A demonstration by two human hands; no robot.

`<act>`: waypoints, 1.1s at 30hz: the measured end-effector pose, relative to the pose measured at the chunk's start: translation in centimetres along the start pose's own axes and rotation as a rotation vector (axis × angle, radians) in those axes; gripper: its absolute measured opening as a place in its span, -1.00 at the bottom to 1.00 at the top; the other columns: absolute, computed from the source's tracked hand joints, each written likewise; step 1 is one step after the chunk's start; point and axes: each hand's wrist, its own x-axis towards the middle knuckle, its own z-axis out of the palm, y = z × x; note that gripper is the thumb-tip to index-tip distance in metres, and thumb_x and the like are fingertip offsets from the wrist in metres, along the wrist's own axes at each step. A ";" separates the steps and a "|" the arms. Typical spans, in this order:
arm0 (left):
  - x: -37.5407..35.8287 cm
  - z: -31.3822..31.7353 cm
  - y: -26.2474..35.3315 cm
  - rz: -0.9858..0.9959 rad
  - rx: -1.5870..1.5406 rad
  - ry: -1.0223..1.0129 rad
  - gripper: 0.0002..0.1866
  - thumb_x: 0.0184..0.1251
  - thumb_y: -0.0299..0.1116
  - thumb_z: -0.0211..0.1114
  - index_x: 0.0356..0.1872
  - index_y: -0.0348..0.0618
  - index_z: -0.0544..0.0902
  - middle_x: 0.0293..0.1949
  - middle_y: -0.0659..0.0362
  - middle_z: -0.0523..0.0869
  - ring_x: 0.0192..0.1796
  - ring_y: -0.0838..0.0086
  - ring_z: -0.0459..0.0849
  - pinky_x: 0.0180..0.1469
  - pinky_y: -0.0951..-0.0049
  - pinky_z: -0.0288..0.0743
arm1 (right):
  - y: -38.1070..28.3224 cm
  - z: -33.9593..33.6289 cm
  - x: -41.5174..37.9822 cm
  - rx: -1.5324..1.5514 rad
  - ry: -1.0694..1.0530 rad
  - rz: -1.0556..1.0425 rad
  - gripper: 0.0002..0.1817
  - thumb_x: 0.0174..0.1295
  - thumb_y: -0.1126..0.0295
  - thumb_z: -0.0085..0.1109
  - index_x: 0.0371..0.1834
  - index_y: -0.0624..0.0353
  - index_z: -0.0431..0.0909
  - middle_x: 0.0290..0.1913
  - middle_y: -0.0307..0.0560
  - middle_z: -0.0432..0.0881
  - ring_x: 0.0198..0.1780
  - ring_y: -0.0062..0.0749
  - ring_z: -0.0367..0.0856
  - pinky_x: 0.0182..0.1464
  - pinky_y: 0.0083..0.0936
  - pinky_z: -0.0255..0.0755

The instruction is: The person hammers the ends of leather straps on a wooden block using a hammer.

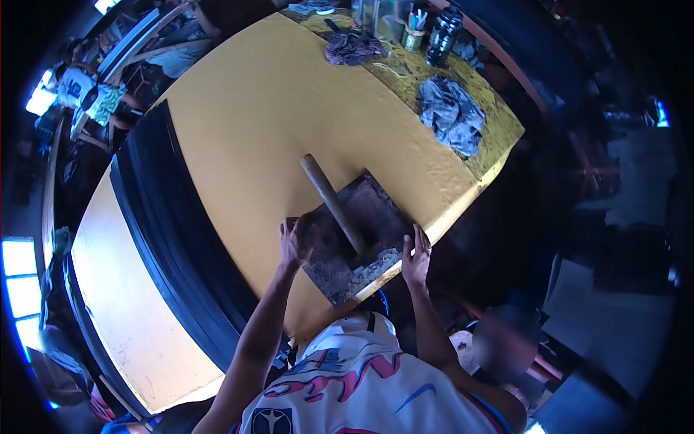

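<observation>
A dark, worn square board (383, 210) lies at the near edge of a yellow-covered table (246, 94). Its near side looks rough and grey. A round wooden stick (327, 194) lies slantwise over the board, its far end reaching past it above the yellow surface. My left hand (293, 242) grips the board's left corner, with its fingers bent over the edge. At the opposite corner, my right hand (416, 257) holds the edge, thumb and fingers upright. What lies under the board is hidden.
Long black strips (173, 195) cross the table at left. Crumpled grey cloth (452, 116), a dark purple rag (353, 47), a dark bottle (443, 36) and a cup of pens (413, 35) stand or lie at the far right. Another person (90, 94) is at the far left.
</observation>
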 end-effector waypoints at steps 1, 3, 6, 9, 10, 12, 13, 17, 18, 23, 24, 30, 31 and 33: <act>0.2 0.2 0.0 0.009 -0.002 -0.006 -0.56 0.34 -0.09 0.24 0.18 -0.03 0.53 0.08 -0.06 0.53 0.14 0.04 0.44 0.23 0.11 0.34 | 0.0 0.8 -0.4 -0.020 0.036 -0.009 -0.53 0.42 0.28 0.06 0.27 0.39 0.41 0.22 0.30 0.52 0.28 0.16 0.45 0.34 -0.13 0.31; 0.3 0.7 -0.3 -0.097 0.047 0.079 -0.59 0.33 -0.08 0.25 0.10 -0.04 0.56 0.00 -0.03 0.54 0.10 0.05 0.44 0.19 0.12 0.34 | -0.4 2.1 -0.8 -0.022 0.075 -0.012 -0.49 0.42 0.23 0.06 0.29 0.36 0.40 0.26 0.29 0.48 0.32 0.14 0.40 0.39 -0.11 0.23; 0.3 0.8 -0.2 -0.114 0.005 0.126 -0.63 0.32 -0.07 0.25 0.00 -0.08 0.59 -0.04 -0.04 0.55 0.06 0.05 0.46 0.16 0.11 0.35 | -1.1 3.3 -0.7 -0.096 0.205 0.039 -0.41 0.36 0.12 0.12 0.31 0.33 0.41 0.30 0.29 0.44 0.35 0.19 0.31 0.41 -0.03 0.10; 0.5 1.3 -0.6 -0.156 0.008 0.133 -0.64 0.31 -0.06 0.25 -0.05 -0.09 0.61 -0.05 -0.06 0.55 0.05 0.05 0.46 0.14 0.12 0.35 | -1.1 3.5 -0.6 -0.122 0.219 0.063 -0.40 0.34 0.10 0.15 0.31 0.32 0.41 0.29 0.30 0.44 0.35 0.21 0.31 0.40 -0.02 0.11; 0.6 1.6 -1.0 -0.146 -0.001 0.137 -0.64 0.31 -0.06 0.24 -0.07 -0.09 0.61 -0.05 -0.06 0.56 0.05 0.06 0.46 0.14 0.12 0.34 | -1.1 3.7 -0.4 -0.106 0.202 0.123 -0.38 0.31 0.08 0.19 0.29 0.32 0.44 0.28 0.29 0.45 0.34 0.21 0.32 0.40 0.00 0.10; 1.2 1.9 -1.5 -0.121 -0.007 0.141 -0.65 0.31 -0.05 0.24 -0.08 -0.09 0.62 -0.06 -0.06 0.56 0.05 0.06 0.46 0.13 0.13 0.34 | -1.2 3.9 0.0 -0.115 0.237 0.109 -0.39 0.29 0.08 0.21 0.25 0.32 0.47 0.25 0.28 0.49 0.32 0.19 0.34 0.39 -0.01 0.11; 1.2 2.0 -1.6 -0.116 0.001 0.149 -0.65 0.31 -0.06 0.23 -0.09 -0.10 0.62 -0.08 -0.05 0.58 0.05 0.07 0.47 0.13 0.13 0.34 | -1.3 3.9 -0.1 -0.132 0.257 0.101 -0.41 0.28 0.07 0.23 0.22 0.32 0.50 0.21 0.27 0.52 0.30 0.17 0.37 0.37 -0.02 0.12; 1.4 1.6 -2.1 -0.030 -0.020 0.108 -0.68 0.33 -0.09 0.22 -0.14 -0.14 0.63 -0.12 0.01 0.63 0.02 0.11 0.49 0.13 0.15 0.34 | -1.8 3.6 0.5 -0.142 0.265 0.162 -0.45 0.23 0.04 0.27 0.09 0.30 0.59 0.04 0.20 0.63 0.11 0.03 0.49 0.22 -0.11 0.25; 1.7 1.8 -2.4 -0.013 -0.018 0.101 -0.68 0.33 -0.09 0.22 -0.14 -0.14 0.63 -0.12 0.01 0.63 0.02 0.11 0.49 0.13 0.15 0.34 | -1.8 3.6 0.7 -0.163 0.288 0.161 -0.44 0.20 0.01 0.29 0.06 0.28 0.60 -0.02 0.18 0.63 0.04 0.03 0.50 0.19 -0.12 0.26; 1.7 2.4 -3.1 0.012 0.031 0.120 -0.71 0.33 -0.13 0.24 -0.16 -0.14 0.63 -0.13 0.04 0.66 0.03 0.12 0.50 0.15 0.13 0.32 | -1.4 3.5 0.7 -0.163 0.317 0.164 -0.44 0.20 -0.03 0.28 0.01 0.26 0.61 -0.09 0.17 0.63 0.01 0.06 0.51 0.18 -0.12 0.27; 1.6 2.0 -2.6 0.008 0.027 0.119 -0.71 0.33 -0.13 0.24 -0.16 -0.14 0.63 -0.13 0.04 0.66 0.03 0.12 0.50 0.15 0.13 0.32 | -1.4 3.4 0.7 -0.145 0.279 0.193 -0.45 0.20 -0.02 0.29 0.00 0.27 0.62 -0.08 0.17 0.63 0.02 0.06 0.51 0.19 -0.11 0.26; -0.9 0.8 -0.7 -0.037 -0.071 0.175 -0.69 0.33 -0.13 0.26 -0.11 -0.15 0.60 -0.11 -0.01 0.64 0.07 0.09 0.49 0.21 0.15 0.30 | -0.2 0.8 2.1 -0.093 0.066 0.157 -0.47 0.20 -0.01 0.29 0.01 0.24 0.61 -0.05 0.21 0.63 0.06 0.08 0.54 0.17 -0.10 0.35; -2.8 0.1 0.9 -0.025 -0.093 0.310 -0.68 0.35 -0.12 0.24 -0.10 -0.16 0.59 -0.12 -0.02 0.63 0.04 0.11 0.51 0.17 0.17 0.33 | -0.1 -0.1 1.8 -0.057 -0.017 0.188 -0.45 0.21 -0.03 0.28 0.04 0.23 0.60 -0.04 0.24 0.62 0.05 0.08 0.55 0.18 -0.11 0.37; -7.2 -0.8 2.2 -0.212 -0.402 0.284 -0.66 0.42 -0.10 0.21 -0.09 -0.21 0.59 -0.14 0.04 0.64 0.00 0.24 0.55 0.12 0.27 0.38 | -0.7 -2.1 1.6 -0.320 -0.018 0.306 -0.47 0.30 -0.04 0.16 0.01 0.26 0.53 -0.03 0.37 0.63 0.05 0.18 0.57 0.13 -0.03 0.43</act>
